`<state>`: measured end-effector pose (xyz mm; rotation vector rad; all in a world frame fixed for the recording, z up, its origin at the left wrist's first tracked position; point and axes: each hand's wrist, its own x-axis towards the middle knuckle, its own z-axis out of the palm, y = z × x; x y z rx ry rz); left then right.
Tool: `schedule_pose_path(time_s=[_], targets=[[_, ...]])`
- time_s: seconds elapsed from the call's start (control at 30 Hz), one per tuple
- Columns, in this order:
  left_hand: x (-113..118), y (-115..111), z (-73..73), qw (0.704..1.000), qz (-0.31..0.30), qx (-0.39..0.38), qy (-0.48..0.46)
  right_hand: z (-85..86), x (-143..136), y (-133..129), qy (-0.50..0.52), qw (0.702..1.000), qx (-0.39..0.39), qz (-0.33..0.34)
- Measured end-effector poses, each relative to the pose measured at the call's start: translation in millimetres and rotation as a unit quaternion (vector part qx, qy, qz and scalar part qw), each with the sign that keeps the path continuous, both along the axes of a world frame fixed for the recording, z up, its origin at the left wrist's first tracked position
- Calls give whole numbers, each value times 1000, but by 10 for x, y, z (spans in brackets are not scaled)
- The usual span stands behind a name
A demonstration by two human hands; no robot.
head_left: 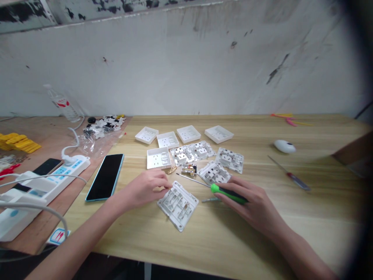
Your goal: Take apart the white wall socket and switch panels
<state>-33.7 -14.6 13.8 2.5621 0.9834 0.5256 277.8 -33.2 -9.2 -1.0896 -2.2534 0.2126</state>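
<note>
My right hand is wrapped round a screwdriver with a green and black handle, its shaft pointing left across the table. Under that hand lies a thin teal tool, partly hidden. My left hand has its fingers pinched at the upper left edge of a white socket panel, which lies with its inner side up. Whatever is between those fingertips is hidden. Just beyond the panel sit a small white module with brass parts and some loose brass pieces.
Several white socket covers and opened socket panels lie farther back. At left are a phone, a power strip with cables and a bottle. A white mouse and another screwdriver lie right.
</note>
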Motion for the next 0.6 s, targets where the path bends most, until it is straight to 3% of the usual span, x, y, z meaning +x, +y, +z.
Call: schedule_pose_path(time_s=[0.27,0.47,0.6], targets=[[62,12,10,992,-35,31,113,-25,18,-11,-2,1000,-20,-8],[107,-30,112,990,-30,31,134,1,-6,-21,-2,1000,-16,-12],[91,-49,65,993,-7,10,113,54,4,-19,24,999,-9,-21]])
